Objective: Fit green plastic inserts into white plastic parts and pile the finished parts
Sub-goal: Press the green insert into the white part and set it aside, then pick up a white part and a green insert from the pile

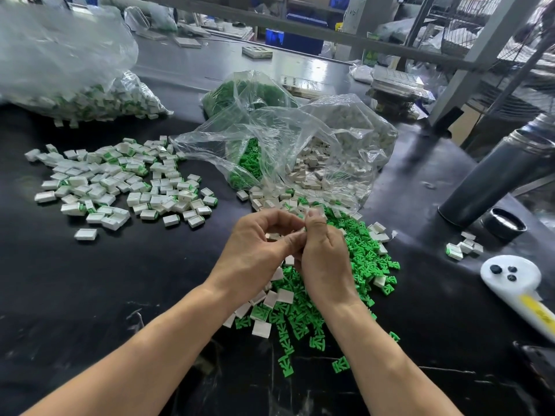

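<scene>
Black workbench (90, 295) in a cluttered workshop: finished parts (120, 181) are piled at ten o'clock, loose green inserts (303, 313) and white parts (312, 166) remain at centre, and one white piece, barely visible, is pinched between left hand (255, 250) and right hand (322, 259).

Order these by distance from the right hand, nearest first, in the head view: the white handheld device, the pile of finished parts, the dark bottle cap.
From the right hand:
1. Dark bottle cap, on the right, farther back.
2. White handheld device, far right; nearly the same as the cap.
3. Pile of finished parts, far left.
</scene>
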`<state>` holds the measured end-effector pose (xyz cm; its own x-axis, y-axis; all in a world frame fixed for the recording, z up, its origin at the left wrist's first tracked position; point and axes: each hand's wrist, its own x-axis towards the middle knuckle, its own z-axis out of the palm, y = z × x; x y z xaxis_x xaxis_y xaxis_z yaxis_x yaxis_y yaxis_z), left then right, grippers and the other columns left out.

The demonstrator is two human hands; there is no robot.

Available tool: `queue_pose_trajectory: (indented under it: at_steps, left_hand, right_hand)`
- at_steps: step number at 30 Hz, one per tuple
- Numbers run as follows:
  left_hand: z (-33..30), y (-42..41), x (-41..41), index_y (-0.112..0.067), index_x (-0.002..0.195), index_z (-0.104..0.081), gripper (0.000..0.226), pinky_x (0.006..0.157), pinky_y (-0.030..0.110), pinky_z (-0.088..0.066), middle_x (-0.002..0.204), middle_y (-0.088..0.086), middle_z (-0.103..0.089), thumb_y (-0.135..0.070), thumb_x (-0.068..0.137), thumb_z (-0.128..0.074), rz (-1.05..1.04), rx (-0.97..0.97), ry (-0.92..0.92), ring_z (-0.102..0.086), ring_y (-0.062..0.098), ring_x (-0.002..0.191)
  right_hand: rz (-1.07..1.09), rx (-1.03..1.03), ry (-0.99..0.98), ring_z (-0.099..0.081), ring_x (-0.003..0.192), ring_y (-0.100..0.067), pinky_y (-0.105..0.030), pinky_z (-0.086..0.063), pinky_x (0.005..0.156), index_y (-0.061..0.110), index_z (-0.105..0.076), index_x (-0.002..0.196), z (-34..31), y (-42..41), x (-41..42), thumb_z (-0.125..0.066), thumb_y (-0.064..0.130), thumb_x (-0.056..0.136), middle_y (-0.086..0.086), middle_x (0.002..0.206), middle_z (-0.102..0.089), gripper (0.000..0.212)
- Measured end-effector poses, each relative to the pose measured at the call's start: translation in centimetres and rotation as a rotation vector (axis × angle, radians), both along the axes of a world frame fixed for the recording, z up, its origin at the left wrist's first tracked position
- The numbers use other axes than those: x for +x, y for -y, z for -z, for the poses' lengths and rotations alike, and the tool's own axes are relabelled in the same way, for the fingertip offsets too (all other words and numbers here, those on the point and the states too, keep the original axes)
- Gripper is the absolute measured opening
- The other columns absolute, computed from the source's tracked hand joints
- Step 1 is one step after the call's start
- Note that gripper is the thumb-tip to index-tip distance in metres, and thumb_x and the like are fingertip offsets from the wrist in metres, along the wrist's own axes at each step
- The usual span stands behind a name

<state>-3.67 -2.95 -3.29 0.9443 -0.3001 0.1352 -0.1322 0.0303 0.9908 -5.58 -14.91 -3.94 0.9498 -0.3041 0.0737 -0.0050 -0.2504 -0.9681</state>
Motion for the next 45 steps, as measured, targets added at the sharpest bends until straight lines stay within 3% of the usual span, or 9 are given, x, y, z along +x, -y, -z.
queue_pose_trajectory:
  at_steps: [5, 10, 16, 19, 22, 26, 30, 41, 45]
  left_hand:
    - [0.1, -0.2, 0.1, -0.014, 0.098, -0.077, 0.01, 0.093, 0.05, -0.058, 0.096, 0.006, -0.078, -0.018, 0.09, -0.079, -0.002, 0.027, 0.001, -0.074, 0.024, 0.095]
    - [0.2, -0.2, 0.1, -0.015, 0.097, -0.077, 0.009, 0.084, 0.036, -0.06, 0.093, 0.005, -0.078, -0.018, 0.089, -0.079, 0.001, 0.023, 0.002, -0.074, 0.017, 0.087]
    - [0.3, -0.3, 0.2, -0.014, 0.096, -0.077, 0.009, 0.075, 0.025, -0.056, 0.09, 0.006, -0.078, -0.018, 0.089, -0.079, 0.002, 0.01, 0.001, -0.071, 0.011, 0.079]
    - [0.1, -0.4, 0.2, -0.015, 0.097, -0.077, 0.01, 0.081, 0.033, -0.06, 0.091, 0.004, -0.078, -0.019, 0.088, -0.08, -0.009, 0.004, 0.007, -0.074, 0.02, 0.085]
    - [0.0, -0.6, 0.4, -0.018, 0.095, -0.076, 0.009, 0.085, 0.036, -0.059, 0.091, 0.002, -0.078, -0.018, 0.088, -0.08, -0.046, 0.02, 0.016, -0.074, 0.02, 0.088]
    - [-0.3, -1.4, 0.8, -0.018, 0.094, -0.076, 0.008, 0.071, 0.019, -0.056, 0.086, 0.0, -0.078, -0.015, 0.088, -0.079, -0.078, 0.008, 0.017, -0.07, 0.007, 0.077]
    - [-0.4, -1.6, 0.8, -0.016, 0.095, -0.077, 0.009, 0.068, 0.015, -0.054, 0.085, -0.002, -0.078, -0.013, 0.087, -0.079, -0.101, 0.031, 0.045, -0.072, 0.006, 0.078]
    - [-0.1, -1.3, 0.5, -0.022, 0.096, -0.073, 0.015, 0.079, 0.041, -0.063, 0.083, -0.006, -0.075, -0.023, 0.085, -0.083, -0.155, 0.184, 0.124, -0.073, 0.013, 0.08]
    - [0.1, -1.3, 0.5, -0.027, 0.092, -0.073, 0.012, 0.071, 0.038, -0.062, 0.079, -0.009, -0.073, -0.025, 0.086, -0.083, -0.161, 0.26, 0.176, -0.071, 0.013, 0.074]
  right_hand:
    - [0.002, -0.034, 0.003, -0.06, 0.1, -0.019, -0.037, -0.052, 0.095, 0.015, -0.079, 0.098, -0.1, -0.1, 0.1, -0.024, 0.056, 0.095, 0.0, 0.105, -0.065, 0.068]
    - [0.033, -0.056, 0.038, -0.066, 0.109, -0.02, -0.034, -0.051, 0.101, 0.014, -0.077, 0.096, 0.1, -0.2, 0.3, -0.025, 0.054, 0.096, -0.004, 0.114, -0.072, 0.066]
    - [0.044, -0.08, 0.093, -0.069, 0.084, 0.005, -0.014, -0.051, 0.075, 0.033, -0.076, 0.077, 0.4, -0.2, 0.3, -0.028, 0.051, 0.104, 0.017, 0.078, -0.073, 0.057]
    - [0.017, -0.048, 0.091, -0.071, 0.078, -0.006, -0.029, -0.056, 0.074, 0.023, -0.077, 0.079, 0.5, -0.2, 0.3, -0.03, 0.056, 0.106, 0.01, 0.078, -0.074, 0.064]
    - [0.006, -0.02, 0.089, -0.053, 0.053, -0.002, -0.021, -0.042, 0.056, 0.027, -0.069, 0.066, 0.2, 0.2, 0.1, -0.03, 0.066, 0.105, 0.015, 0.056, -0.059, 0.067]
    - [-0.044, -0.025, 0.188, -0.057, 0.061, -0.007, -0.029, -0.044, 0.06, 0.024, -0.07, 0.086, -0.2, 1.5, -0.2, -0.053, 0.047, 0.106, 0.006, 0.071, -0.067, 0.035]
    - [-0.087, -0.096, 0.216, -0.065, 0.07, -0.005, -0.02, -0.05, 0.065, 0.023, -0.072, 0.097, -0.1, 1.8, -0.3, -0.07, 0.029, 0.099, 0.008, 0.08, -0.072, 0.007]
    - [-0.01, -0.161, 0.153, -0.066, 0.069, -0.003, -0.015, -0.05, 0.062, 0.023, -0.071, 0.093, 0.3, 1.4, -0.3, -0.068, 0.03, 0.099, 0.014, 0.078, -0.071, 0.01]
    - [0.018, -0.183, 0.136, -0.065, 0.069, -0.003, -0.014, -0.049, 0.061, 0.023, -0.071, 0.09, 0.4, 1.5, -0.3, -0.068, 0.032, 0.099, 0.012, 0.075, -0.071, 0.013]
